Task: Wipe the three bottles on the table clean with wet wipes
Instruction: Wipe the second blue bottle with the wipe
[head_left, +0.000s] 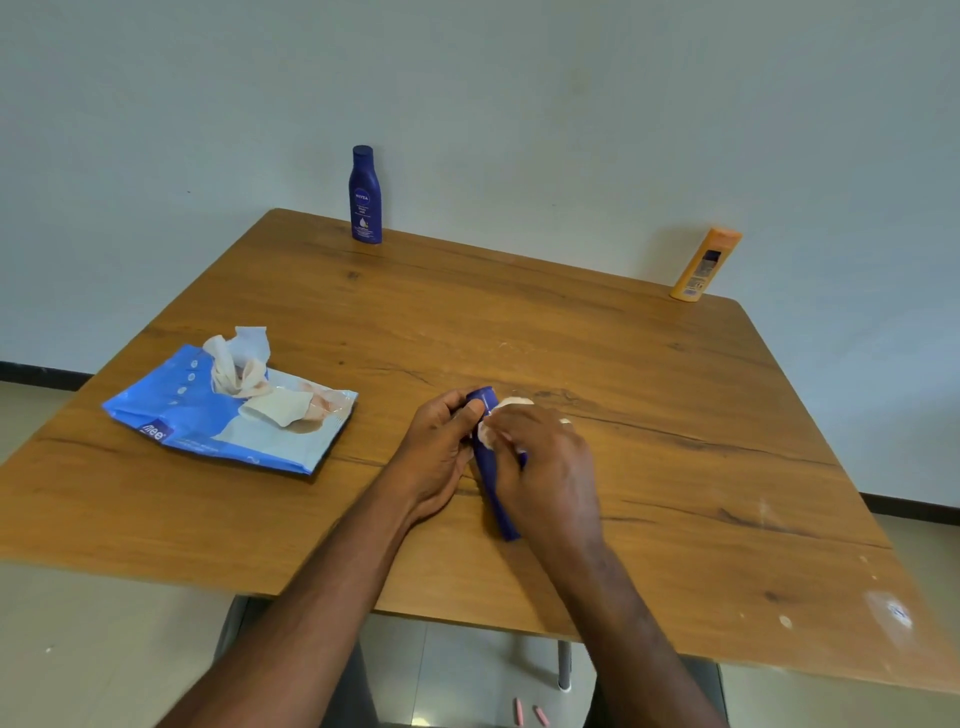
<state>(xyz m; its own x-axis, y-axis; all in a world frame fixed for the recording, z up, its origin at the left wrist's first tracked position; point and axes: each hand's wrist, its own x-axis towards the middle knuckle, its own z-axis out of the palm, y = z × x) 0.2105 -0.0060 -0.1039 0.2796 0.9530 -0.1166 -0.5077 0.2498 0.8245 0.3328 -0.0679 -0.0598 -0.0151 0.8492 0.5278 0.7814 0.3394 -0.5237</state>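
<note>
Floor items: two small pink objects (530, 714) are lying on the tiled floor beneath the near edge of the worktop; what they are cannot be told.
Worktop: one wooden worktop (649, 467) is carrying all three bottles and the wipes pack, with pale smudges showing at its near right corner.
Bottle count: three bottles are showing, two dark blue and one orange.
Held bottle: a dark blue bottle (496, 493) is lying tilted near the centre of the worktop, its cap end pointing away from the person and its base pointing toward the near edge.
Left grip: the left hand (441, 457) is curling round the upper part of the held bottle, thumb lying across the cap end, so the grip is closed round it.
Right grip: the right hand (545, 467) is pressing a white wet wipe (501, 415) against the held bottle, fingers bent over the wipe; a ring is showing on one finger.
Wipes pack: one blue and white wipes pack (208, 415) is lying flat to the left of the hands, well apart from them, with its flap peeled open.
Pack contents: crumpled white wipes (239, 358) are sticking up out of the pack's opening.
Far left bottle: a second dark blue bottle (365, 195) is standing upright at the far edge, beside the wall.
Far right bottle: one orange bottle (705, 265) is leaning at the far right corner, near the wall.
</note>
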